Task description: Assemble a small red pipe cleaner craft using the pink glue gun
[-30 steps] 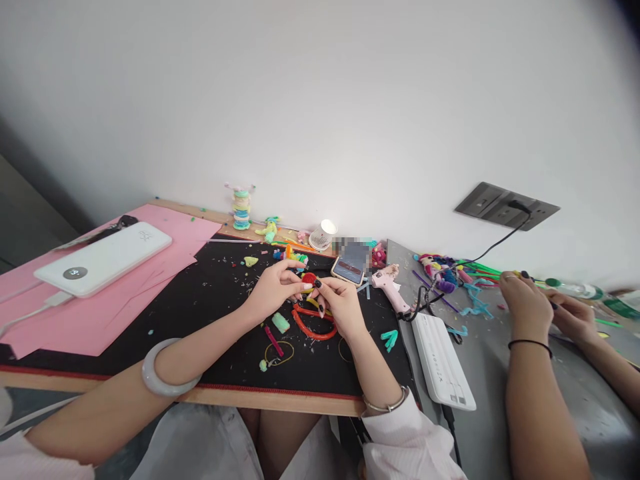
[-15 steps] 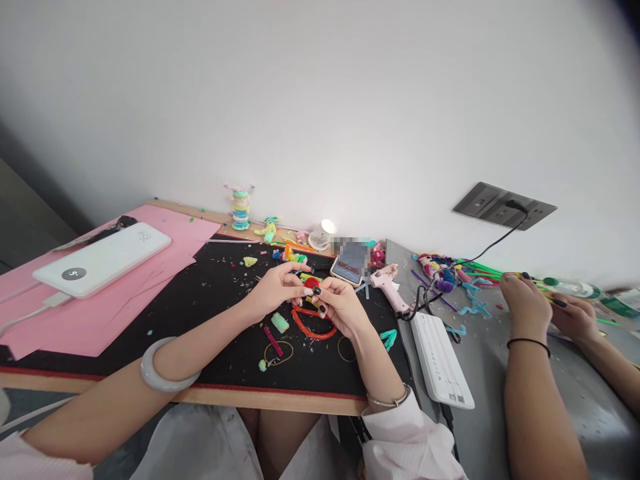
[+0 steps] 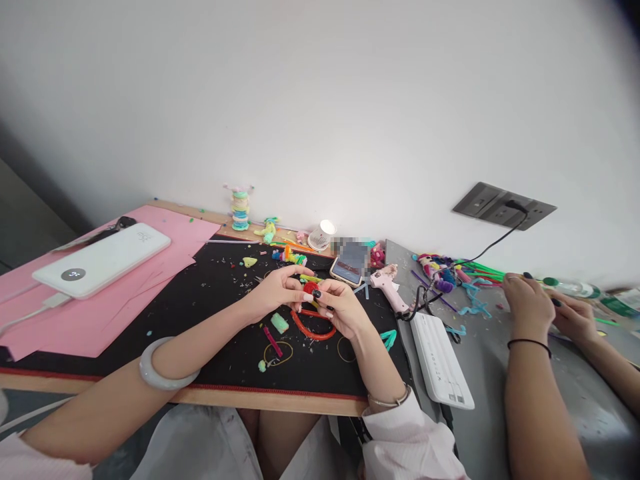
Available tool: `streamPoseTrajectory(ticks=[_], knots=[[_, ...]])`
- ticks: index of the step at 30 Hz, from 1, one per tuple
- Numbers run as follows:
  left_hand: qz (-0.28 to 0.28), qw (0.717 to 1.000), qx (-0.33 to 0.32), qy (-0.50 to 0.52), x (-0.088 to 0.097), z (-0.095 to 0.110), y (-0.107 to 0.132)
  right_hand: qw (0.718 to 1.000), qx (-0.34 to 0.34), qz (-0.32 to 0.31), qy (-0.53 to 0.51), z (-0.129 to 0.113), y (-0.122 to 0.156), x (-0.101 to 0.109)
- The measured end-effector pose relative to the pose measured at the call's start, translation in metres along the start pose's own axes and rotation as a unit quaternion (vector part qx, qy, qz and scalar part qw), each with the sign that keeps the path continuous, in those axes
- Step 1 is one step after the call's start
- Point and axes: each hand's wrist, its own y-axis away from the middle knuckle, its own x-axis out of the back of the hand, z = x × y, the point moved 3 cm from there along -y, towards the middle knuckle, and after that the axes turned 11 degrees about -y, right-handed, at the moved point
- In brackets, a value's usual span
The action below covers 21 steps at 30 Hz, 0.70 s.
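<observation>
Red pipe-cleaner piece (image 3: pixel 311 288) is seen in the head view, held just above the black surface (image 3: pixel 200 320). It is gripped between the closed fingers of the left hand (image 3: pixel 273 293) and the right hand (image 3: pixel 344 308). An orange loop (image 3: pixel 309 331) is laid just beneath, and a co-worker's hand (image 3: pixel 524 303) is seen well apart to the right.

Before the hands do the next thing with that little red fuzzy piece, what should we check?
1. The red piece is pinched between the left hand and the right hand: ok.
2. It is held above the black mat, not past its edge: ok.
3. The glue gun lies apart from both hands: ok.
4. Gun cool: cannot tell.
5. Mat free of scraps: not ok; bits everywhere, with the orange loop right under the hands.
6. The co-worker's hands are well off to the right: ok.
</observation>
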Motion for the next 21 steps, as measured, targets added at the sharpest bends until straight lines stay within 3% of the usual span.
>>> streamPoseTrajectory(ticks=[13, 21], knots=[[0.041, 0.998, -0.01, -0.038, 0.0003, 0.004, -0.0015, 0.997, 0.041, 0.044, 0.038, -0.0019, -0.0007, -0.0017], [0.023, 0.999, 0.008, 0.029, 0.0029, 0.0013, -0.0023, 0.998, 0.046, 0.045, 0.022, -0.0028, -0.0019, -0.0001]])
